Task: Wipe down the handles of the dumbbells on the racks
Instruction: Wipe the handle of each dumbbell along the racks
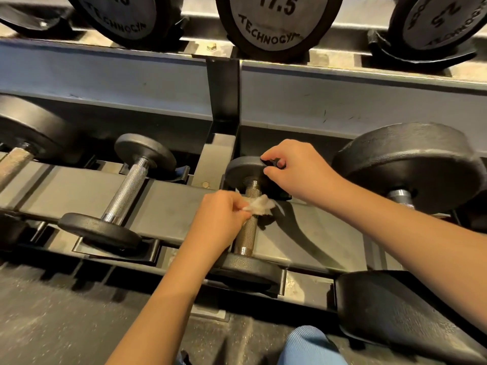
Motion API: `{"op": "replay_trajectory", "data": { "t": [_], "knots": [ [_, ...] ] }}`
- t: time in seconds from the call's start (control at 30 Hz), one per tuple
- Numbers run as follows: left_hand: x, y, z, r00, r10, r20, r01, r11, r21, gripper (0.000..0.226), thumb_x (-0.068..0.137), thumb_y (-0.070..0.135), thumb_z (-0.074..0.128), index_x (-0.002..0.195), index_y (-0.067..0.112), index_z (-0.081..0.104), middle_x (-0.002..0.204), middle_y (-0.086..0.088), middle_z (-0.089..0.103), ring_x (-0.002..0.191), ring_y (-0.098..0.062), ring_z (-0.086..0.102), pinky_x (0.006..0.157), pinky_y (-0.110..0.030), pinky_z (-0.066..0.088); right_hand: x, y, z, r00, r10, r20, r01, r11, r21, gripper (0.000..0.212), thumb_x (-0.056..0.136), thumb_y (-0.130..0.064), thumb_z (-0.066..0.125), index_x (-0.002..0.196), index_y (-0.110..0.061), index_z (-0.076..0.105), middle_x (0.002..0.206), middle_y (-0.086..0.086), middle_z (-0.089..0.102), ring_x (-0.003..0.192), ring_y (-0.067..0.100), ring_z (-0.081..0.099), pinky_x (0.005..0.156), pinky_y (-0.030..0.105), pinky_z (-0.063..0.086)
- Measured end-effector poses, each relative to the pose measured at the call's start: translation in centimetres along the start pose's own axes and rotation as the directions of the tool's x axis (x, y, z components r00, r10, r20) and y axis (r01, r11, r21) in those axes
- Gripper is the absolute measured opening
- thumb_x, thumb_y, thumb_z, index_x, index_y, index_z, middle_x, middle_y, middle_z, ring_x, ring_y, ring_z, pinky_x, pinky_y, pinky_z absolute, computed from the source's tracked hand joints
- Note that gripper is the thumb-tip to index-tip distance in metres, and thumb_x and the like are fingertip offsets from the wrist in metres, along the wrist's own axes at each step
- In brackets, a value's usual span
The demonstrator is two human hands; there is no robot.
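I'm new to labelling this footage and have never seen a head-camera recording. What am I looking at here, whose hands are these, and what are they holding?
This is one picture from a wide-angle camera worn on a person's head. It looks down at their own two bare hands; no machine is involved. They face a dumbbell rack. The left hand pinches a crumpled white wipe against the knurled handle of a small dumbbell lying on the lower shelf. The right hand grips the rim of that dumbbell's far head. A second small dumbbell lies to the left and a big dumbbell to the right. On the shelf above, one dumbbell end reads 17.5. The blue fabric at the bottom is probably the person's knee.
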State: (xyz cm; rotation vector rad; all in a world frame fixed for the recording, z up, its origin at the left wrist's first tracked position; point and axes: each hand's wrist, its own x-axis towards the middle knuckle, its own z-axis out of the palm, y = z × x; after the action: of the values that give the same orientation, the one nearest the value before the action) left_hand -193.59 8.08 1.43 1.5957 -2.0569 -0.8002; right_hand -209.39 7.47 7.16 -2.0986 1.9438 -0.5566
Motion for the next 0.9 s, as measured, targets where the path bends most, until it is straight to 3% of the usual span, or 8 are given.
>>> {"op": "replay_trajectory", "data": {
  "t": [0.07, 0.3, 0.5, 0.67, 0.73, 0.83, 0.9],
  "knots": [
    [-0.4, 0.0, 0.1, 1.0, -0.012, -0.006, 0.012, 1.0, 0.019, 0.011, 0.088, 0.021, 0.067, 0.095, 0.014, 0.071, 0.085, 0.001, 0.061, 0.085, -0.014, 0.059, 0.079, -0.027, 0.048, 0.0, -0.1, -0.2, 1.0, 0.001, 0.007, -0.002, 1.0, 0.016, 0.034, 0.094, -0.022, 0.056, 0.128, -0.02, 0.059, 0.124, 0.0, 0.057, 0.103, 0.01, 0.054, 0.082, 0.02, 0.038],
    [2.8, 0.9, 0.6, 0.987, -0.011, -0.163, 0.001, 0.998, -0.062, 0.01, 0.086, 0.022, 0.069, 0.089, 0.014, 0.074, 0.095, 0.002, 0.064, 0.09, -0.013, 0.059, 0.075, -0.024, 0.041, 0.1, -0.2, -0.3, 1.0, 0.022, 0.003, -0.022, 0.997, 0.071, 0.033, 0.094, -0.021, 0.057, 0.126, -0.02, 0.061, 0.122, 0.0, 0.059, 0.095, 0.007, 0.055, 0.08, 0.021, 0.043],
    [1.6, 0.5, 0.0, 0.998, -0.055, -0.008, 0.056, 0.997, 0.058, 0.009, 0.086, 0.024, 0.068, 0.085, 0.015, 0.068, 0.077, 0.004, 0.058, 0.08, -0.013, 0.056, 0.074, -0.025, 0.044, 0.3, 0.2, -0.6, 1.0, 0.015, 0.019, -0.016, 0.997, 0.077, 0.029, 0.094, -0.021, 0.056, 0.122, -0.018, 0.063, 0.12, 0.0, 0.061, 0.092, 0.004, 0.049, 0.08, 0.02, 0.039],
    [0.1, -0.1, -0.5, 0.989, -0.111, 0.1, 0.108, 0.994, 0.033, 0.007, 0.084, 0.023, 0.071, 0.084, 0.017, 0.068, 0.071, 0.006, 0.056, 0.064, -0.003, 0.05, 0.056, -0.016, 0.038, 0.4, 0.4, -0.7, 0.998, 0.045, 0.041, -0.048, 0.996, 0.077, 0.031, 0.093, -0.019, 0.057, 0.124, -0.02, 0.061, 0.12, 0.0, 0.062, 0.098, 0.006, 0.053, 0.083, 0.021, 0.041],
    [0.6, 0.4, -0.3, 0.994, -0.102, 0.043, 0.104, 0.993, -0.048, 0.006, 0.085, 0.022, 0.07, 0.082, 0.016, 0.067, 0.072, 0.006, 0.057, 0.068, -0.007, 0.054, 0.062, -0.02, 0.043, 0.4, 0.4, -0.6, 0.998, 0.058, 0.034, -0.06, 0.995, 0.076, 0.032, 0.092, -0.018, 0.058, 0.124, -0.02, 0.062, 0.116, 0.0, 0.063, 0.102, 0.011, 0.057, 0.085, 0.023, 0.045],
    [2.0, 1.1, -0.3, 0.996, -0.084, -0.042, 0.078, 0.99, -0.119, 0.005, 0.087, 0.021, 0.068, 0.086, 0.016, 0.069, 0.073, 0.008, 0.057, 0.074, -0.009, 0.055, 0.071, -0.024, 0.045, 0.2, 0.2, -0.5, 0.998, 0.063, 0.028, -0.065, 0.995, 0.077, 0.03, 0.092, -0.018, 0.059, 0.121, -0.018, 0.064, 0.106, 0.0, 0.066, 0.092, 0.012, 0.059, 0.082, 0.025, 0.048],
    [2.5, 1.1, -0.2, 0.996, -0.087, -0.035, 0.083, 0.991, -0.109, 0.004, 0.087, 0.02, 0.068, 0.086, 0.017, 0.069, 0.074, 0.008, 0.057, 0.077, -0.009, 0.055, 0.072, -0.024, 0.043, 0.1, 0.2, -0.6, 0.997, 0.078, 0.026, -0.08, 0.993, 0.082, 0.032, 0.092, -0.018, 0.059, 0.123, -0.018, 0.063, 0.11, 0.001, 0.066, 0.094, 0.011, 0.059, 0.082, 0.024, 0.048]
  ]
}}
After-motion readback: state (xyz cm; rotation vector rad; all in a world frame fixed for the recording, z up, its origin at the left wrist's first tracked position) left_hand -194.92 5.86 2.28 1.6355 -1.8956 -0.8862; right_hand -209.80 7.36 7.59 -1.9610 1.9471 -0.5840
